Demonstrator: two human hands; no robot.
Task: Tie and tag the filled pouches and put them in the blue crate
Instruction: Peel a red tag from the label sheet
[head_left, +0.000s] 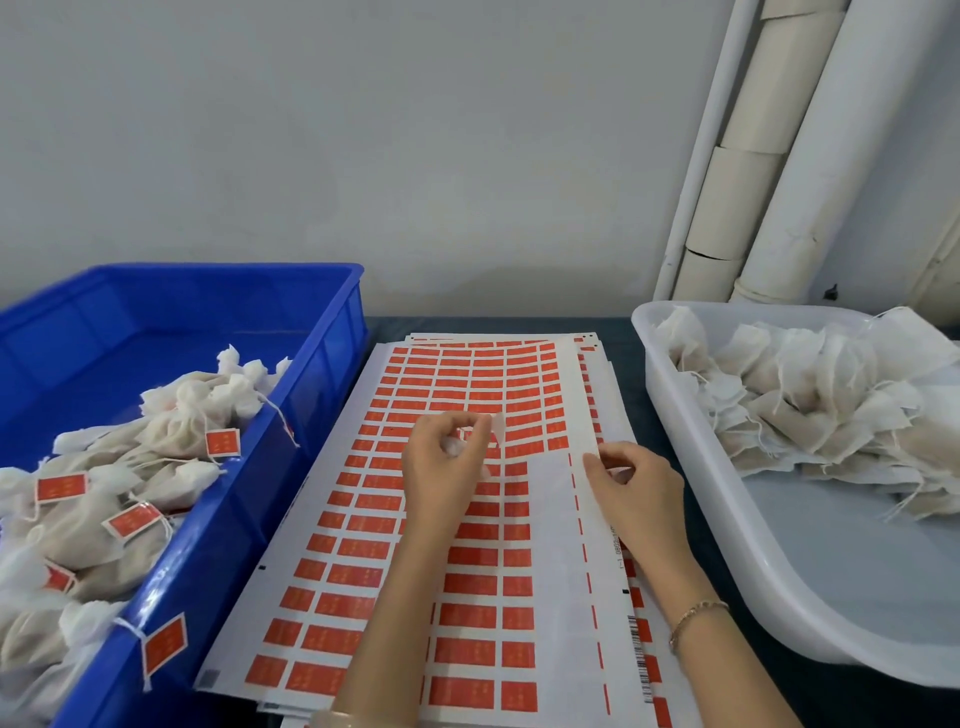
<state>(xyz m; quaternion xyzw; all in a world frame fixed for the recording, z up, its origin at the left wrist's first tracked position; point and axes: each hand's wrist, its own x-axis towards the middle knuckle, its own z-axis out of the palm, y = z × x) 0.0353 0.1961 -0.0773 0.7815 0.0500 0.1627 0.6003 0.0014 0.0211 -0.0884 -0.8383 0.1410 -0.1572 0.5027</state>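
1. A stack of label sheets (363, 519) printed with red labels lay in the middle of the dark worktop (883, 714).
2. The blue crate (311, 374) stood at nine o'clock from the sheets. It held tied pouches (171, 431) heaped against its near wall, each with a red tag (222, 443) on a string.
3. At three o'clock sat a white tub (841, 561) with a pile of untagged pouches (810, 405) at its far end, their strings loose.
4. The left hand (447, 467) hovered over the top sheet with its fingers curled round a small white scrap (452, 446) — what the scrap was could not be told. Thumb and forefinger were pressed together above it.
5. The right hand (636, 491), a thin bracelet (696, 616) on its wrist, pinched the right edge of the top sheet between thumb and forefinger, just beside a bare stretch with no labels.
6. White pipes (779, 156) ran up the wall at one o'clock — behind the tub.
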